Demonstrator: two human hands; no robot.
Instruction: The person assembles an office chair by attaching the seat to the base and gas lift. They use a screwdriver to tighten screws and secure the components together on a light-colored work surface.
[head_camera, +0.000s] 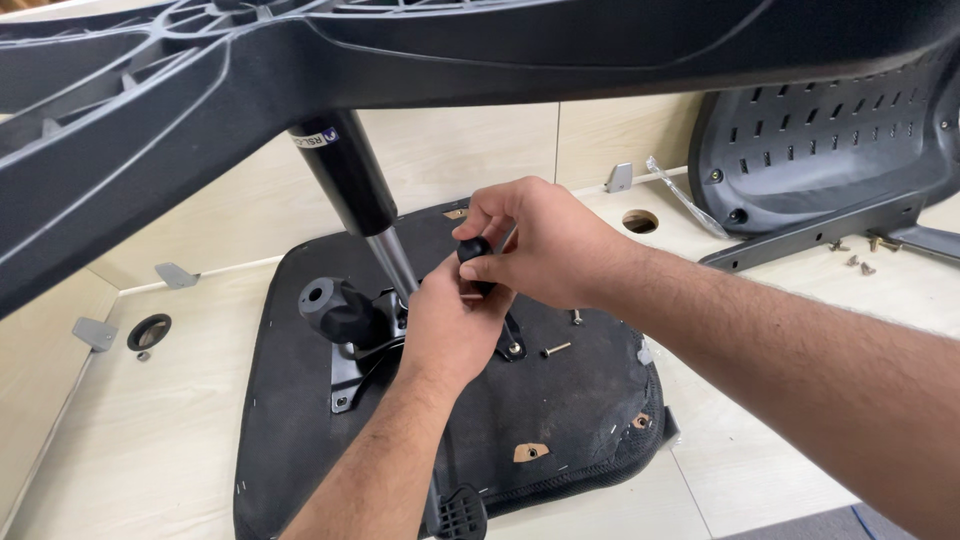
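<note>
An upturned black chair seat (560, 420) lies on a pale wooden table (130, 450). A gas lift cylinder (352, 185) rises from the metal mechanism plate (350, 365) to the chair's star base (150, 90) overhead. My right hand (545, 245) pinches a small black knob (474, 248) between thumb and fingers. My left hand (450, 325) sits just below it on the mechanism, fingers curled around something hidden by both hands. A large black round knob (335, 308) sticks out to the left of the cylinder. A loose bolt (556, 349) lies on the seat underside.
A black perforated chair backrest (830, 140) with its metal bracket leans at the back right. Several screws (862, 262) lie near it, beside a clear plastic bag (685, 200). Round cable holes (640, 221) (149, 331) and grey brackets (95, 333) dot the table.
</note>
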